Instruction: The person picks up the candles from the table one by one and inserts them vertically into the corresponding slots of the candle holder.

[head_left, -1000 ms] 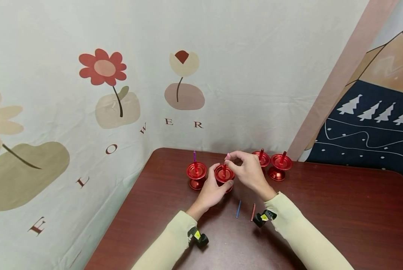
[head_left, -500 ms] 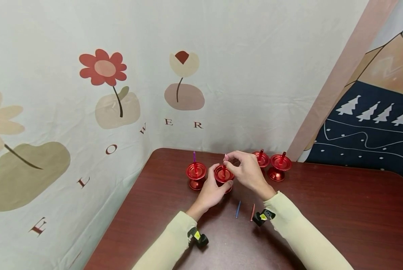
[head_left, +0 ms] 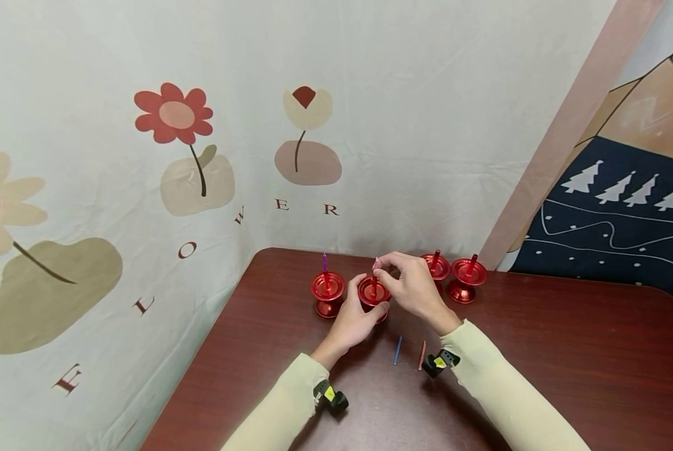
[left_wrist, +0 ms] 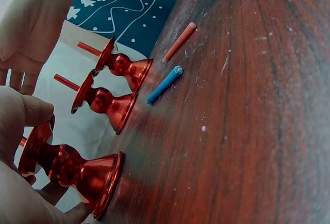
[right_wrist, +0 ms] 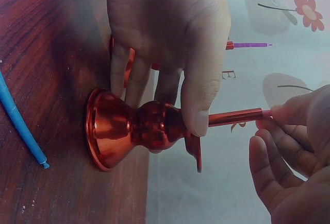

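Observation:
My left hand [head_left: 354,313] grips a shiny red metal candle holder [right_wrist: 154,126] by its dish, thumb over the rim; the holder stands upright on the table. Between thumb and fingertips, my right hand [head_left: 412,285] pinches a thin pink candle [right_wrist: 266,113], its lower end at the mouth of the holder's upright tube. Most of that candle is hidden by the fingers. To the left stands a second red holder [head_left: 327,287] bearing a purple candle [head_left: 325,261]. A blue candle [head_left: 397,350] and a red candle [head_left: 422,355] lie on the table near my right wrist.
Two more red holders stand behind my right hand, the right one [head_left: 468,272] in fuller view, neither bearing a candle. The dark brown table [head_left: 567,338] meets a printed cloth backdrop [head_left: 415,156] at its far edge. Small crumbs [left_wrist: 203,128] dot the tabletop.
My right hand has shifted slightly left with the pink candle, which now stands straighter over the tube. My left hand keeps its grip on the holder.

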{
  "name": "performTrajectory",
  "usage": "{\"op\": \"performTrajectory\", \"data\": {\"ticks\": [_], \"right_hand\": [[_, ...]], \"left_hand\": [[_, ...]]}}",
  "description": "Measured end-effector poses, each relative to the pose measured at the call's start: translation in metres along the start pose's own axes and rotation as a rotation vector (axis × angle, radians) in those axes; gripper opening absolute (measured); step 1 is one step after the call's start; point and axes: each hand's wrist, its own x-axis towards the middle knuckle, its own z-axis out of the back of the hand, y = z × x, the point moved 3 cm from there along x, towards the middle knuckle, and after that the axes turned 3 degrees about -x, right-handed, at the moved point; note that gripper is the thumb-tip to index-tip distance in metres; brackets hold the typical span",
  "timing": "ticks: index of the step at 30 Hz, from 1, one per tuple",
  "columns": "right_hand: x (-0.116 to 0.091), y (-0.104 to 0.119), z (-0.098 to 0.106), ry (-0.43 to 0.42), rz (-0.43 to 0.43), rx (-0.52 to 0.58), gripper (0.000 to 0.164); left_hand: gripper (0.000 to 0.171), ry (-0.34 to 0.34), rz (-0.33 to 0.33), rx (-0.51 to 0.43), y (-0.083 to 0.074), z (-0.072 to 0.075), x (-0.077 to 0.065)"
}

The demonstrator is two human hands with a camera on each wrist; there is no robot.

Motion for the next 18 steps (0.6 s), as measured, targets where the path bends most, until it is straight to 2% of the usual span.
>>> {"op": "performTrajectory", "data": {"ticks": [11, 18], "right_hand": [[-0.0015, -0.003, -0.0018, -0.01, 0.019, -0.009, 0.005], [-0.0018, -0.0037, -0.0017, -0.014, 0.003, 0.001, 0.006]], "left_hand": [[0.088, -0.005, -0.004, -0.003, 0.0001, -0.0005, -0.0001], [0.087, -0.006, -0.005, -0.001, -0.0012, -0.0007, 0.0002]]}}
